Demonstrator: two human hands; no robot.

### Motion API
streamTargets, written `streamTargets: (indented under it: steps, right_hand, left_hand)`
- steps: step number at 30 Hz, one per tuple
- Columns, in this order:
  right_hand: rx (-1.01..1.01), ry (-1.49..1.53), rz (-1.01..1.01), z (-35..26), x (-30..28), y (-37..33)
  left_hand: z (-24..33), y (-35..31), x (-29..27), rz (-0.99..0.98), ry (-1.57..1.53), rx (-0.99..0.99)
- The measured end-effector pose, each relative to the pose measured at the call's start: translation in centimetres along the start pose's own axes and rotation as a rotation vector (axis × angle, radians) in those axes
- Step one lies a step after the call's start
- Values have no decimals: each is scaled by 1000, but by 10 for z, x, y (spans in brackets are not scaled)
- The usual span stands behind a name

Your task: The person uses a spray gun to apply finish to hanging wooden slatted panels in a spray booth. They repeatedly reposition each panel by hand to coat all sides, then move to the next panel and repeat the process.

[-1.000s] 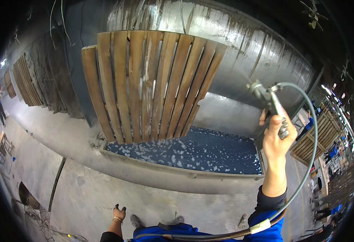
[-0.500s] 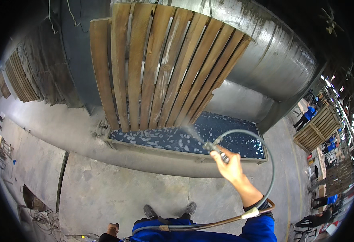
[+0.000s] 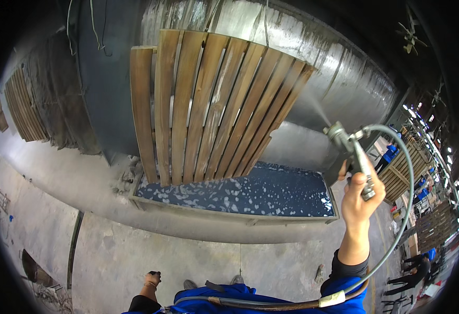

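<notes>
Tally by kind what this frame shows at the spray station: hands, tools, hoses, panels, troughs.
Hands: 2, right hand gripping the spray gun, left hand hanging free
Spray gun: 1
Hose: 1
Slatted wooden panel: 1
Water trough: 1
Total: 6

Metal spray gun (image 3: 351, 150) held up at right, nozzle pointing up-left, fine mist leaving its tip toward the slatted wooden panel (image 3: 208, 104); grey hose (image 3: 405, 199) loops from its base down to the lower edge; panel of brown vertical slats stands upright, fanned, over a blue trough (image 3: 240, 193) of foamy water
</notes>
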State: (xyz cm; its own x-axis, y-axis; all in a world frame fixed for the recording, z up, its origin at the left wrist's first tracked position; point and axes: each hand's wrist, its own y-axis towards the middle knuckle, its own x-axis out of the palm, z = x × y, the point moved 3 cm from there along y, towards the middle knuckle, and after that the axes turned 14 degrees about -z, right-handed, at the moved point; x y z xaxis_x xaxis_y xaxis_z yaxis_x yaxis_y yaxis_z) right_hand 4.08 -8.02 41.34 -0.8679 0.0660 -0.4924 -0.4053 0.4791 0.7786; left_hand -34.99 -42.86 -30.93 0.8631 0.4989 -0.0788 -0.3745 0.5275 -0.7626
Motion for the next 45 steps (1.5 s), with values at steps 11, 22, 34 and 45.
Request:
streamTargets:
  steps: [11, 22, 34, 45]
  right_hand:
    - [-46, -171, -320, 19, 89, -21]
    - [614, -83, -931, 64, 204, -110]
    - [-207, -61, -145, -93, 66, 38]
    - [-171, -147, -544, -60, 206, 5]
  left_hand:
    - [-18, -27, 21, -219, 131, -225]
    - [-94, -97, -41, -20, -92, -352]
    - [-62, -62, -31, -76, -26, -218]
    - [-81, -73, -40, 68, -189, -103]
